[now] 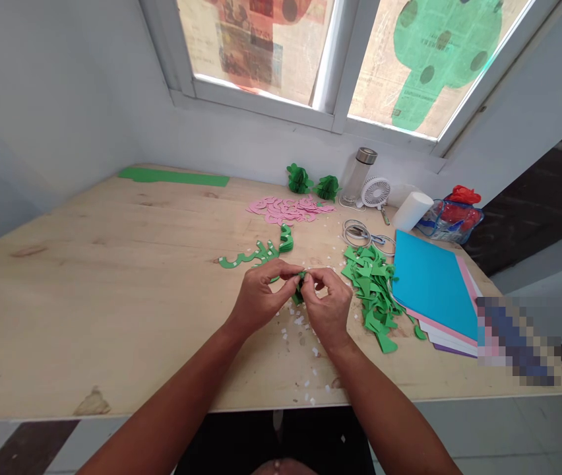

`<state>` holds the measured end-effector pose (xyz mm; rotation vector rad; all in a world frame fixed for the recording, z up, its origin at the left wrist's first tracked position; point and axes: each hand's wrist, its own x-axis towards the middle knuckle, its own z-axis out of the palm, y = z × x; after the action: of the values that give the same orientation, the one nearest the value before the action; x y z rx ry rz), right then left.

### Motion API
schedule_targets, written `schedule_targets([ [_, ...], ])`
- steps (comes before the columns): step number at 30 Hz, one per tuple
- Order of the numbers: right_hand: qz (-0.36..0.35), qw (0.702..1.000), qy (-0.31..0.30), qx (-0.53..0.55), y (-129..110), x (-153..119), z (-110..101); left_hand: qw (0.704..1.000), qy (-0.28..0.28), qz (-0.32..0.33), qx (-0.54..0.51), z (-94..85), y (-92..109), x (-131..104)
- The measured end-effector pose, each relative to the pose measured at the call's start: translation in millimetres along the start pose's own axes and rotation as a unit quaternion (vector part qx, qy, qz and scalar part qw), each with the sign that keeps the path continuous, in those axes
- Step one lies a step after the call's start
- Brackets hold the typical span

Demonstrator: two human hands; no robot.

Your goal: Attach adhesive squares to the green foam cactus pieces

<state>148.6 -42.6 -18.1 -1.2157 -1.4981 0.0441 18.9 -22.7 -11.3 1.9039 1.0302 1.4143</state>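
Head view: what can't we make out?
- Green paper piece, head view: full shape hidden by the left hand and right hand.
- Pixelated item at right, head view: blurred, can't be identified.
- Purple sheet, head view: mostly hidden by paper stacked above it.
- Green window shape, head view: top cut off by the picture's upper edge.

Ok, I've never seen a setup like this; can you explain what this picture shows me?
There's no machine here: a camera worn on a person's head looks forward and down. Their bare left hand and right hand pinch a small green paper piece between them. On the wooden table, green paper scraps lie to the right, beside stacked paper sheets with blue on top. Pink paper cutouts lie beyond the hands; toward the back are two pleated green paper shapes, a clear bottle and a small white fan.
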Motion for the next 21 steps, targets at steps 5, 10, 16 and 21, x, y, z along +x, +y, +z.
schedule_targets([
  [5, 0.031, 0.999, -0.005, 0.028, -0.9, 1.1, -0.4, 1.0, -0.004, 0.005, -0.001, -0.6, -2.1, -0.1],
  [10, 0.057, 0.997, -0.007, 0.047, -2.2, 2.3, -1.3, 1.0, -0.007, 0.001, -0.001, -0.9, -3.9, 0.1],
  [16, 0.094, 0.993, -0.009, 0.069, -2.7, 3.4, -1.6, 1.0, 0.001, 0.003, -0.019, -0.6, -3.8, 0.6],
  [21, 0.136, 0.987, -0.02, 0.087, -2.5, 3.7, -2.3, 0.999, 0.009, -0.001, -0.043, 0.7, -7.1, 0.0],
])
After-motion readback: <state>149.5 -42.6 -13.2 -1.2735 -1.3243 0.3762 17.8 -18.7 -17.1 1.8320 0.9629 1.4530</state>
